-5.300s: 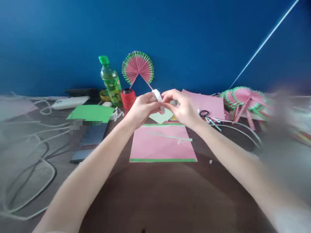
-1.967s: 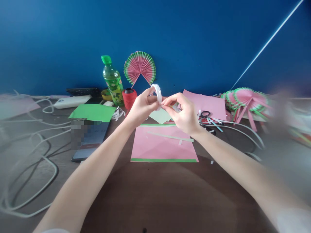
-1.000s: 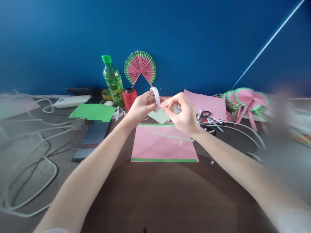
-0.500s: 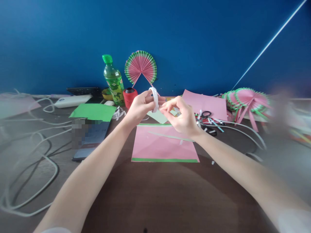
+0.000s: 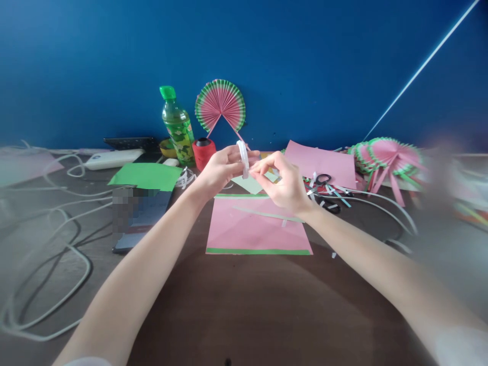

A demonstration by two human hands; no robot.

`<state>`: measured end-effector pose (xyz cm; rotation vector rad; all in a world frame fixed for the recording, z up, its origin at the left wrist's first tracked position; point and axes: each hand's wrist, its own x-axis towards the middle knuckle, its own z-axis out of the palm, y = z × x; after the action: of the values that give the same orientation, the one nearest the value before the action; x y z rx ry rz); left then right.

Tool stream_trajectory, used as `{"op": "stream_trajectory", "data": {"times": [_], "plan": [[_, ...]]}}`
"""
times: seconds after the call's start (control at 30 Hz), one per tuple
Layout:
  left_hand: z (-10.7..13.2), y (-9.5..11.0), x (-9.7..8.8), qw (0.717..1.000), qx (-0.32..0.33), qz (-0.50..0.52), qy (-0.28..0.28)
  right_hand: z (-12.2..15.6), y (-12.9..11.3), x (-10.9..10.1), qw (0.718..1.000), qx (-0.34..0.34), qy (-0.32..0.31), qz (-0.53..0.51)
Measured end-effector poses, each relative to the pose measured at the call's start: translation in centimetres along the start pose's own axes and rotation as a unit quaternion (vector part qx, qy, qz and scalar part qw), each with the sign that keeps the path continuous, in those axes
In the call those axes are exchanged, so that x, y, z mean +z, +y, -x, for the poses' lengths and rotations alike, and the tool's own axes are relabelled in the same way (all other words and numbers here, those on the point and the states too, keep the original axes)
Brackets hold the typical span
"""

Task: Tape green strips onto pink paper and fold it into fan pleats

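My left hand [image 5: 222,170] holds a narrow white roll of tape [image 5: 243,158] upright, its fingers reaching through and around the ring. Close against the roll's right side, my right hand [image 5: 281,184] pinches with thumb and forefinger at the tape's edge; whether a loose end is between the fingertips is too small to tell. Below both hands lies a pink sheet of paper [image 5: 255,234] with a green strip [image 5: 259,251] along its near edge and another along its far edge. A pale strip [image 5: 267,214] lies slantwise across the sheet.
Black-handled scissors [image 5: 323,180] and paper scraps lie right of the sheet. Behind stand a green bottle [image 5: 178,127], a red spool [image 5: 204,152] and a pleated paper fan [image 5: 220,104]. Green paper [image 5: 147,175], a phone [image 5: 147,218] and white cables [image 5: 86,259] are at left; folded fans [image 5: 392,157] at right.
The roll of tape has tilted and dropped very slightly in my left hand. My right hand keeps its pinch beside it, almost unmoved.
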<state>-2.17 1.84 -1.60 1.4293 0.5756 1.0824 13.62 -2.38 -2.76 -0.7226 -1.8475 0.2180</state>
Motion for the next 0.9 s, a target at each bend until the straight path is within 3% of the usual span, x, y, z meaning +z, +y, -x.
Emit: {"op": "stream_trajectory", "data": {"times": [0.7,0.9], "plan": [[-0.3,-0.7,-0.9,0.998,0.0,-0.022,0.052,0.1,-0.6,-0.2,0.999,0.015,-0.026,-0.024],[-0.1,-0.5,-0.6,0.998,-0.054,0.003,-0.011,-0.6,0.3,-0.5,0.995,0.062,0.039,-0.074]]}}
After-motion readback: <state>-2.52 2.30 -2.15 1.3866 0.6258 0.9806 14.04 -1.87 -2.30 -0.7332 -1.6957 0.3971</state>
